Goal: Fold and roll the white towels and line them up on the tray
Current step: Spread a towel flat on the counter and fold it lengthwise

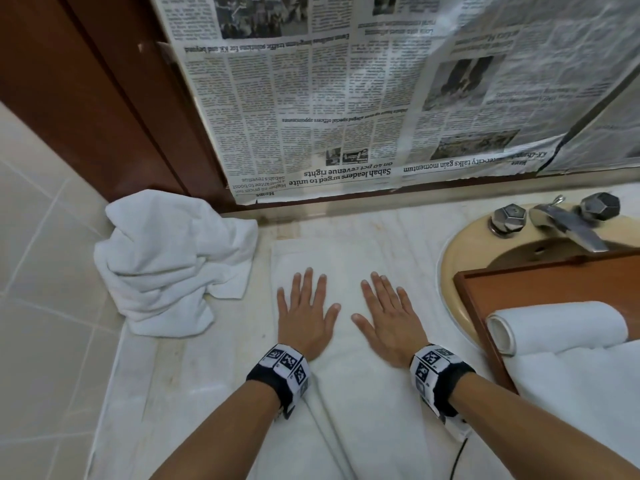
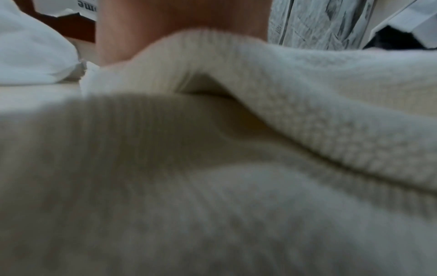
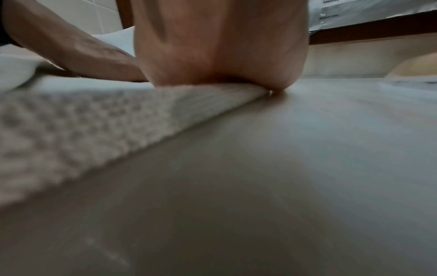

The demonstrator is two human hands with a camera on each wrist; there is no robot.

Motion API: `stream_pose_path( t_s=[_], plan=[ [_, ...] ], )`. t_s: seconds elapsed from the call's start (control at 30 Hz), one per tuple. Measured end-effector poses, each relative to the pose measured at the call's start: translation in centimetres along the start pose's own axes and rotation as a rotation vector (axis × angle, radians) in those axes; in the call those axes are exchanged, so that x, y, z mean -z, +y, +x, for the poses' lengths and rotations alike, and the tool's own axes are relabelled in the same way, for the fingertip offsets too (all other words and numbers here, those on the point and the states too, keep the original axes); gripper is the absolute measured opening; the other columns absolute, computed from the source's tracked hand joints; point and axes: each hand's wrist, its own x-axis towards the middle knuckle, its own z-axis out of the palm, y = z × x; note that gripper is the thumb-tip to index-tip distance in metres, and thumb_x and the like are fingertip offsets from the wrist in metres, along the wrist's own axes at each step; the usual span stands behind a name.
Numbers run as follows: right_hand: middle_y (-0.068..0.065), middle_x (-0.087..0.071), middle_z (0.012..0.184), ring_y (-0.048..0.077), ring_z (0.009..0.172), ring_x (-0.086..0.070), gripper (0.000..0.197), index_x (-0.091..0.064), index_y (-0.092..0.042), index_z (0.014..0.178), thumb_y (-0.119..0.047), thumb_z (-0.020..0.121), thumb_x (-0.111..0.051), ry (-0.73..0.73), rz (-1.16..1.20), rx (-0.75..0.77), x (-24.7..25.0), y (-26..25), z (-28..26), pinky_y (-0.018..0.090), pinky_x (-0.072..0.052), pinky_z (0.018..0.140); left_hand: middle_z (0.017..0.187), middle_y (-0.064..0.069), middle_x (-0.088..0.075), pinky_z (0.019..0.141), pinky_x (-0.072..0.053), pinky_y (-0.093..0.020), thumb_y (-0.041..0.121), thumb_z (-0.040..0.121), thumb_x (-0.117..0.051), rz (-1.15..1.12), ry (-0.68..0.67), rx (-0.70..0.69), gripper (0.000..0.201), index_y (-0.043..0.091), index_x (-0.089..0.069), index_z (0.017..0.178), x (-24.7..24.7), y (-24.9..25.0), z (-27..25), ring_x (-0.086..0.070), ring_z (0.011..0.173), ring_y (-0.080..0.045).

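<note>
A white towel (image 1: 332, 258), folded into a long strip, lies flat on the counter in the head view and runs toward me. My left hand (image 1: 306, 311) and right hand (image 1: 384, 315) press on it side by side, palms down, fingers straight and spread. The left wrist view shows the towel's weave (image 2: 307, 104) close up below my left hand (image 2: 179, 20). In the right wrist view my right hand (image 3: 220, 46) sits on the towel's edge (image 3: 94, 115). A rolled white towel (image 1: 557, 325) lies in the wooden tray (image 1: 540, 282) at right. A crumpled white towel (image 1: 166, 261) is heaped at left.
The tray sits over a beige sink (image 1: 460, 258) with a chrome faucet (image 1: 568, 223) at back right. More white cloth (image 1: 581, 393) hangs over the tray's near side. Newspaper (image 1: 381, 98) covers the mirror behind the counter. Tiled wall (image 1: 41, 271) borders the left.
</note>
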Motion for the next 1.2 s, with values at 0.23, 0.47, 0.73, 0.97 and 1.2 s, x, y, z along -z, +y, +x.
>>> stream_pose_path(
  t_s=[0.23, 0.47, 0.73, 0.97, 1.2],
  plan=[
    [-0.004, 0.030, 0.160, 0.012, 0.148, 0.027, 0.073, 0.016, -0.027, 0.156, -0.065, 0.100, -0.008, -0.034, -0.015, 0.047, 1.9, 3.6, 3.3, 0.042, 0.011, 0.122, 0.166, 0.003, 0.019, 0.122, 0.011, -0.052, 0.065, 0.085, 0.015, 0.031, -0.019, 0.052, 0.081, 0.031, 0.010, 0.158, 0.4, 1.4, 4.1, 0.017, 0.153, -0.020],
    [-0.001, 0.009, 0.167, 0.018, 0.153, 0.010, 0.079, -0.002, -0.023, 0.160, -0.062, 0.091, 0.005, 0.012, 0.019, 0.024, 2.7, 1.4, 6.8, 0.048, 0.009, 0.122, 0.167, 0.005, 0.015, 0.122, 0.006, -0.051, 0.066, 0.084, 0.014, 0.009, 0.005, 0.103, 0.079, 0.038, 0.007, 0.158, 1.2, 0.0, 6.8, 0.013, 0.153, -0.019],
    [-0.009, 0.019, 0.163, 0.012, 0.151, 0.016, 0.066, 0.010, -0.026, 0.158, -0.056, 0.103, -0.008, -0.018, -0.002, 0.016, 3.0, 2.0, 10.0, 0.045, 0.012, 0.122, 0.166, 0.011, 0.015, 0.122, 0.005, -0.054, 0.058, 0.102, -0.010, -0.015, 0.007, 0.133, 0.059, 0.043, 0.004, 0.157, 2.1, -3.3, 7.9, 0.013, 0.153, -0.017],
    [-0.005, 0.009, 0.166, 0.017, 0.153, 0.010, 0.064, 0.002, -0.020, 0.159, -0.049, 0.104, -0.010, 0.023, 0.040, -0.021, 3.2, 1.4, 6.5, 0.049, 0.011, 0.121, 0.166, 0.012, 0.012, 0.122, 0.002, -0.054, 0.053, 0.104, -0.020, -0.134, 0.016, 0.192, 0.061, 0.034, -0.002, 0.159, 3.3, -4.2, 4.8, 0.010, 0.154, -0.022],
    [-0.012, 0.016, 0.163, 0.013, 0.152, 0.014, 0.068, 0.007, -0.027, 0.158, -0.058, 0.099, -0.001, -0.055, -0.031, 0.071, 0.6, -1.9, 3.1, 0.048, 0.010, 0.122, 0.165, 0.017, 0.015, 0.120, 0.001, -0.059, 0.066, 0.087, 0.009, -0.010, -0.095, -0.017, 0.073, 0.044, 0.005, 0.157, 1.3, -0.6, 0.9, 0.014, 0.153, -0.017]
  ],
)
